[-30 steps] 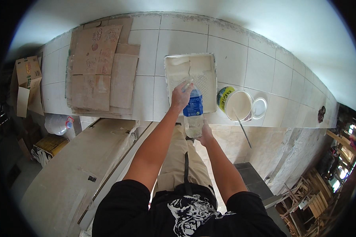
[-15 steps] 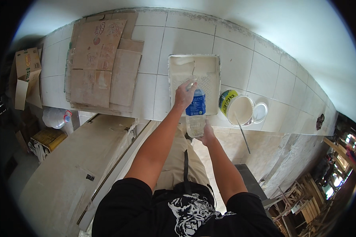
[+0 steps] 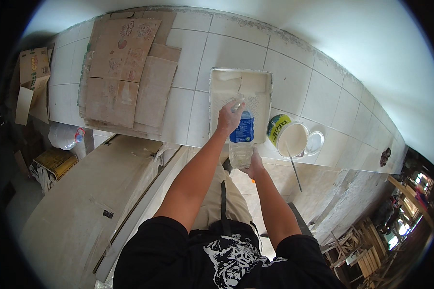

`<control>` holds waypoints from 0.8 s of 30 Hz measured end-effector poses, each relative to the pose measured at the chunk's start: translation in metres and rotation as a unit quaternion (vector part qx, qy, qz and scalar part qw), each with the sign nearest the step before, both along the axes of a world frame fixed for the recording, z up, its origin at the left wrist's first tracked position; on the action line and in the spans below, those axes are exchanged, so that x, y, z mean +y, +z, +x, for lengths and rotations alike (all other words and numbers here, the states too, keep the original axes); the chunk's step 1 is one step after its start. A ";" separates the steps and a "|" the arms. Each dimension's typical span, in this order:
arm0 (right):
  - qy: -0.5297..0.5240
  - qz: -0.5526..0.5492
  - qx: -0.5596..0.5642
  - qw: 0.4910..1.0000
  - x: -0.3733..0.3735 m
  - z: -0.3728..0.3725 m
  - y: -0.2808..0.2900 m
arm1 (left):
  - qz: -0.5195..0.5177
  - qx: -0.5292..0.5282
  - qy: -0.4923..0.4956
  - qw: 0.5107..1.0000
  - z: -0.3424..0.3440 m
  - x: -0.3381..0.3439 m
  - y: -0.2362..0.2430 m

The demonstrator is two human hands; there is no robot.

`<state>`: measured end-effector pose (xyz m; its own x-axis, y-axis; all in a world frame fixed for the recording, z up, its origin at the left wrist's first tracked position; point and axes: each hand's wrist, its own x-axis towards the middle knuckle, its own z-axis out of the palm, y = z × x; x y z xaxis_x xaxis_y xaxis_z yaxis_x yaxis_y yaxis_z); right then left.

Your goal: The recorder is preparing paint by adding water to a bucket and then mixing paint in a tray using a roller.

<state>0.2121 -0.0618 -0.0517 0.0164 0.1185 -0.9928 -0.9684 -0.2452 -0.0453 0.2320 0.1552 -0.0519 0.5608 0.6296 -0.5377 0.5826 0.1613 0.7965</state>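
A large clear plastic bottle (image 3: 241,130) with a blue label lies between my hands, its neck pointing away from me over a paint tray (image 3: 271,103). My left hand (image 3: 228,118) is closed around the neck end. My right hand (image 3: 255,165) grips the base from the right side. Little can be made out of what is inside the bottle. Cream paint coats the tray and its ribbed slope. Just right of it stands an open paint bucket (image 3: 278,129) of pale paint, with a thin stick (image 3: 295,169) leaning out over its rim.
A round white lid (image 3: 315,143) lies beside the bucket on the white tiled ledge (image 3: 287,79). Flattened cardboard (image 3: 111,86) covers the ledge's left part. Further left are a cardboard box (image 3: 33,72) and a big clear jug (image 3: 64,136). Stacked wood (image 3: 369,241) stands at lower right.
The whole view has shifted slightly, so the tray appears a little further right. Both hands keep their hold on the bottle, its neck still over the tray.
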 end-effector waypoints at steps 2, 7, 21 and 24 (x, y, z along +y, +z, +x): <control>0.001 0.012 -0.005 1.000 -0.002 -0.001 -0.003 | 0.003 -0.005 0.002 1.000 -0.001 0.000 0.000; 0.010 0.014 0.002 1.000 0.007 -0.007 0.005 | -0.028 0.006 -0.004 1.000 -0.012 0.007 0.006; -0.003 0.019 0.017 1.000 -0.001 -0.022 0.004 | -0.020 0.004 -0.002 1.000 -0.028 0.000 0.002; -0.006 0.007 0.022 1.000 -0.002 -0.026 0.003 | -0.004 -0.003 0.004 1.000 -0.034 -0.003 -0.001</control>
